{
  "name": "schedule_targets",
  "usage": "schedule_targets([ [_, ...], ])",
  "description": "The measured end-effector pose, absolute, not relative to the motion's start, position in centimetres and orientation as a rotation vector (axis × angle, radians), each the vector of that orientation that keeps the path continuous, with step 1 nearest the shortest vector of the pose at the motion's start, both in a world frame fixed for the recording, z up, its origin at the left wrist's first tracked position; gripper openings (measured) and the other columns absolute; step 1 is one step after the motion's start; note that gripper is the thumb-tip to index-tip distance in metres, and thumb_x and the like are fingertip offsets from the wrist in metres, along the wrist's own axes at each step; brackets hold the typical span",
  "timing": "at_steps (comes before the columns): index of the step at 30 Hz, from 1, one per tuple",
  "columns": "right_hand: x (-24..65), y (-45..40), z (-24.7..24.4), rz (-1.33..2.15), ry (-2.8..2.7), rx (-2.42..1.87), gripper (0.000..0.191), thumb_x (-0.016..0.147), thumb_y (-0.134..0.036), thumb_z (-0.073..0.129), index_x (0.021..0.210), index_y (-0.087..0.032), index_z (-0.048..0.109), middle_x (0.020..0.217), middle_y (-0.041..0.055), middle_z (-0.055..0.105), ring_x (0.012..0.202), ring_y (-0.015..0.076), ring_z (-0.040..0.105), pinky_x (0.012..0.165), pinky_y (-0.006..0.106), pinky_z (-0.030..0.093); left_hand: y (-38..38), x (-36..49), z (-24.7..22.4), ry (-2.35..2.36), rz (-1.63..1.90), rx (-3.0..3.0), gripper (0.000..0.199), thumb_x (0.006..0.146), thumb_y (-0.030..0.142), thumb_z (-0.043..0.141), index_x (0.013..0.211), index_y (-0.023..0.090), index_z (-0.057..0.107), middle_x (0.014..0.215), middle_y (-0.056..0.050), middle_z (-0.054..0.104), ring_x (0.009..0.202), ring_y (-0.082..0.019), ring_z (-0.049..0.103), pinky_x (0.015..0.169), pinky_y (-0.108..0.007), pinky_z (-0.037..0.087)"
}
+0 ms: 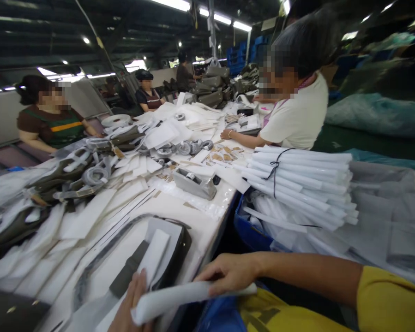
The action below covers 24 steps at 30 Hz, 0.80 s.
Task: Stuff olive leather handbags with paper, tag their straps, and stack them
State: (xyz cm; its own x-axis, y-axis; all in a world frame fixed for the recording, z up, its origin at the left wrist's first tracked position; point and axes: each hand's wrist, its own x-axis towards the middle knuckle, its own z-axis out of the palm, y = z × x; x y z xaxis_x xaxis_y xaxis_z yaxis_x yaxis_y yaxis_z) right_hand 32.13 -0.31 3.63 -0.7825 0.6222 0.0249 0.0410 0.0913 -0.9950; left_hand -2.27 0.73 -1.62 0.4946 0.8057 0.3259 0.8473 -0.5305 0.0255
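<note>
My right hand [224,274] is closed around a white tube [179,297], which looks like a rolled sheet and points to the lower left. Its far end lies against my left hand [133,299], whose fingers are stretched out flat beside a white padding strip [156,253]. Under that strip is an olive bag [183,246] with pale grey lining sheet, lying on the table in front of me. A dark strap [99,253] loops out from the bag across the white tabletop. My left palm is partly hidden by the tube.
A tied bundle of white tubes [297,180] rests over a blue crate [250,226] at my right. A grey tape dispenser [195,182] stands near the table edge. Olive bags [62,170] and white sheets [89,212] cover the left side. Several co-workers [293,106] are around the table.
</note>
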Motion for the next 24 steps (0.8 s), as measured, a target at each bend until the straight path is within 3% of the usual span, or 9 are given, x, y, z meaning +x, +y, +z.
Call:
schedule_targets([
  [4, 31.2, -0.4, 3.4, 1.053, -2.239, -0.669, 0.043, 0.089, -0.042, 0.067, 0.123, -0.017, 0.069, 0.11, 0.0109, 0.073, 0.101, 0.0218, 0.063, 0.093, 0.034, 0.048, -0.1, -1.5, 3.2, -1.699, -0.233, -2.739, 0.074, 0.091, 0.038, 0.054, 0.156, 0.02, 0.024, 0.151, -0.012, 0.046, 0.128, -0.03, 0.057, 0.099, -0.042, 0.054],
  [10, 24.8, -0.8, 3.3, 0.53, -2.436, -0.385, 0.026, 0.097, -0.023, 0.055, 0.12, -0.023, 0.067, 0.102, 0.0051, 0.073, 0.089, 0.0184, 0.059, 0.08, 0.033, 0.047, 0.6, 0.0, 8.0, -1.959, 0.087, -2.795, 0.075, 0.089, 0.039, 0.057, 0.153, 0.016, 0.027, 0.153, -0.016, 0.041, 0.135, -0.029, 0.05, 0.107, -0.043, 0.046],
  [14, 22.0, -0.3, 3.1, 0.161, -2.444, -0.363, 0.024, 0.1, -0.022, 0.051, 0.118, -0.023, 0.066, 0.104, 0.0052, 0.072, 0.091, 0.0186, 0.056, 0.077, 0.033, 0.044, 0.3, 0.5, 8.5, -2.028, 0.159, -2.785, 0.074, 0.089, 0.033, 0.057, 0.153, 0.014, 0.026, 0.154, -0.017, 0.041, 0.137, -0.028, 0.048, 0.108, -0.041, 0.044],
  [19, 20.8, 2.0, -0.5, -0.041, -2.328, -0.318, 0.026, 0.097, -0.018, 0.055, 0.121, -0.022, 0.065, 0.111, 0.0035, 0.072, 0.087, 0.0175, 0.057, 0.069, 0.032, 0.044, 0.1, 0.2, 6.8, -2.03, 0.051, -2.79, 0.073, 0.089, 0.023, 0.052, 0.154, 0.015, 0.022, 0.158, -0.017, 0.032, 0.143, -0.025, 0.039, 0.112, -0.041, 0.04],
  [24, 20.5, 3.6, -3.1, -0.028, -2.224, -0.182, 0.028, 0.094, -0.014, 0.06, 0.121, -0.016, 0.065, 0.106, 0.0031, 0.074, 0.086, 0.0164, 0.059, 0.071, 0.031, 0.048, 0.0, -0.2, 7.6, -2.048, 0.02, -2.873, 0.071, 0.091, 0.028, 0.05, 0.155, 0.013, 0.022, 0.16, -0.017, 0.028, 0.146, -0.023, 0.034, 0.117, -0.039, 0.034],
])
